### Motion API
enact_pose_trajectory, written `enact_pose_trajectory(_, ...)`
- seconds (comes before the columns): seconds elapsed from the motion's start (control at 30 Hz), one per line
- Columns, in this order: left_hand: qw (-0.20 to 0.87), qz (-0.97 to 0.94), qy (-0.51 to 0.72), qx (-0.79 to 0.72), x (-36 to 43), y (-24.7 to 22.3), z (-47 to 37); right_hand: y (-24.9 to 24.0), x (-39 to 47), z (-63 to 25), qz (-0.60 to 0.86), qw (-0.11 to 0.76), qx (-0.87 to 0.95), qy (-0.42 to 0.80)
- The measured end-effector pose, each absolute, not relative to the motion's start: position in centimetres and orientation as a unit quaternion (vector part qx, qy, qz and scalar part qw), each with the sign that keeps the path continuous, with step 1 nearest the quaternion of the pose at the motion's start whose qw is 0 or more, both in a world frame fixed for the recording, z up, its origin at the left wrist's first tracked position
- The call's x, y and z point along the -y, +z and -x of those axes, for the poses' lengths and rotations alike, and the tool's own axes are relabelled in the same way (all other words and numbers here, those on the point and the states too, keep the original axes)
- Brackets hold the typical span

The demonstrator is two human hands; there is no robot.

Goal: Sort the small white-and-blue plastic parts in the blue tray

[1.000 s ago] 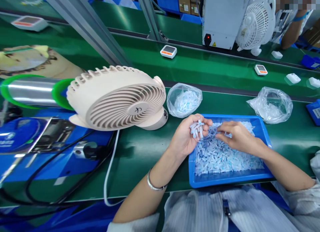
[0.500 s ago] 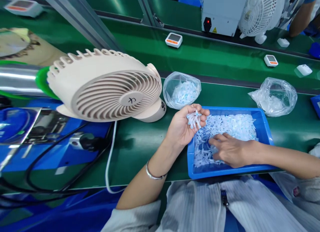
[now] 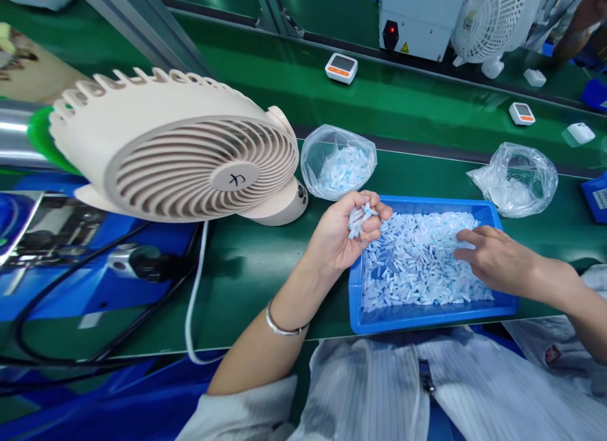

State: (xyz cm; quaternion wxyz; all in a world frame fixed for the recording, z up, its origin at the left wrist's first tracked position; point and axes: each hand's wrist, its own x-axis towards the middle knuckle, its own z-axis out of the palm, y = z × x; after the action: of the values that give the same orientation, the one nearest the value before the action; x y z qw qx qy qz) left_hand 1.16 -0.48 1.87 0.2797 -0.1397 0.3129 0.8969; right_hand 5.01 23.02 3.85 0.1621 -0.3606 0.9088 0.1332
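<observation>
My left hand (image 3: 348, 229) is palm up with its fingers curled around a small handful of white, blue-tipped plastic pieces (image 3: 361, 219). It is just above the left back corner of a blue tray (image 3: 427, 319). A layer of the same small pieces (image 3: 427, 257) covers most of the tray's bottom. Over the tray's right side is my right hand (image 3: 502, 260), palm down, its fingers slightly bent and apart. Nothing shows in those fingers, though their undersides are hidden.
An open clear bag (image 3: 339, 162) of similar pieces stands behind the tray, and another clear bag (image 3: 516, 178) is at back right. A beige fan (image 3: 199, 162) takes up the left side, its white cable (image 3: 195, 302) running down the bench. Small white-and-orange displays (image 3: 341, 69) line the back.
My right hand has lifted off the pieces and moved right across the tray. The pieces lie more evenly spread. My left hand's fingers have curled further over its handful.
</observation>
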Motion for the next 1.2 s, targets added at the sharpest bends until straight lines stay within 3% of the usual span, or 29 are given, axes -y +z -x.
enact_pose_trajectory(0.2, 0.279, 0.117, 0.902, -0.307, 0.5, 1.5, -1.2, 4.5, -18.8, -4.4, 0.449, 0.153, -0.877, 0.077)
enact_pose_trajectory(0.47, 0.277, 0.091, 0.902, -0.319, 0.5, 1.4, -1.3, 1.0, -14.8, -3.9, 0.524, 0.183, -0.827, 0.086)
enact_pose_trajectory(0.7, 0.274, 0.084, 0.901, -0.326, 0.5, 1.3, -1.3, 0.3, -15.1, -4.1, 0.53, 0.154, -0.829, 0.09)
enact_pose_trajectory(1.2, 0.25, 0.067, 0.9, -0.35, 0.2, 1.1, -1.5, 0.3, -15.6, -3.2, 0.46, 0.188, -0.867, 0.032)
